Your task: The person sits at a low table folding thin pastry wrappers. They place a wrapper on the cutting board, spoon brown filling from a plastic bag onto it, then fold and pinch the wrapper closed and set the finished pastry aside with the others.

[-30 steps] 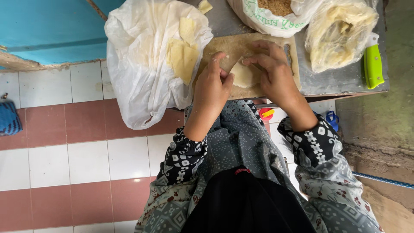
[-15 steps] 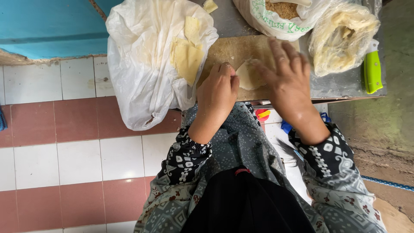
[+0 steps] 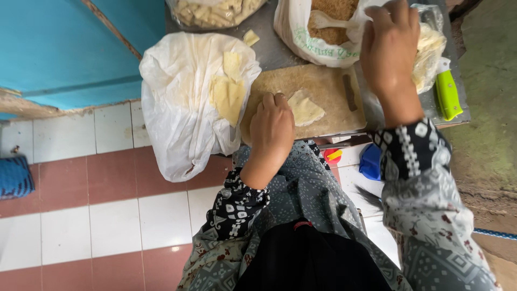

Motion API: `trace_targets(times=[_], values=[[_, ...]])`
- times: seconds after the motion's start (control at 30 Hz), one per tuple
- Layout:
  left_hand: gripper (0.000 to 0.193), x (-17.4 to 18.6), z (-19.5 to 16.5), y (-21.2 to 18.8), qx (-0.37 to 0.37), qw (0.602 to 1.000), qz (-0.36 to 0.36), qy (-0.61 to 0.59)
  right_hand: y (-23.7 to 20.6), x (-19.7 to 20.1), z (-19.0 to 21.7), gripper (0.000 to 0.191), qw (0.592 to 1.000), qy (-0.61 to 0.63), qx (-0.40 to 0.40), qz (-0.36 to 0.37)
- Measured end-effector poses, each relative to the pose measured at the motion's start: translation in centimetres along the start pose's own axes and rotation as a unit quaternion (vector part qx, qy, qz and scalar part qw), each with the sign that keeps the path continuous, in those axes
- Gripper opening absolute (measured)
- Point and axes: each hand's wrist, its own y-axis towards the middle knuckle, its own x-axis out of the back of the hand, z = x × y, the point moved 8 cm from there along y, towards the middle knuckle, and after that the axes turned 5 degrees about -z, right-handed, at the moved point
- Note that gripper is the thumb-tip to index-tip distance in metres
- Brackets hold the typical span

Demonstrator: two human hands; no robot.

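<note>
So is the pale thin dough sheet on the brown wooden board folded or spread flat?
Folded: the pale dough sheet shows an overlapping flap, beside the left hand on the wooden board.

The left hand (image 3: 272,128) lies knuckles up, fingers (image 3: 269,101) curled loosely downward and drawn together, its forearm bent in close to the body. The right hand (image 3: 389,46) reaches farther out (arm nearly straight), palm down, fingers (image 3: 399,11) bunched at their tips. Both wrists emerge from patterned sleeves.

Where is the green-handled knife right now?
The green-handled knife lies at the far right edge of the metal table, just right of the right hand and the clear bag.
</note>
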Motion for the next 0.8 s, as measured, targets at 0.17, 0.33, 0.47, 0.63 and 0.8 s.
trace_targets(times=[0.17,0.33,0.47,0.63,0.8], values=[[0.018,-0.3,0.2,0.6,0.039,0.997,0.049,0.036,2.8,-3.4,-1.5,0.005,0.994,-0.065,0.002,0.086],[0.019,-0.7,1.5,0.4,0.058,0.99,0.129,-0.03,3.1,-3.6,-0.2,0.003,0.995,-0.004,-0.009,0.096],[0.018,0.5,-0.4,0.5,-0.02,1.0,0.013,-0.015,4.9,-3.7,1.2,0.007,0.973,0.222,-0.049,0.045],[0.019,-0.3,-0.8,0.2,0.03,0.994,0.026,-0.1,6.3,-5.5,2.0,0.009,0.908,0.393,-0.143,0.036],[0.018,-0.4,0.8,0.2,0.067,0.976,0.034,-0.205,5.6,-6.0,0.4,0.018,0.879,0.428,-0.208,0.039]])
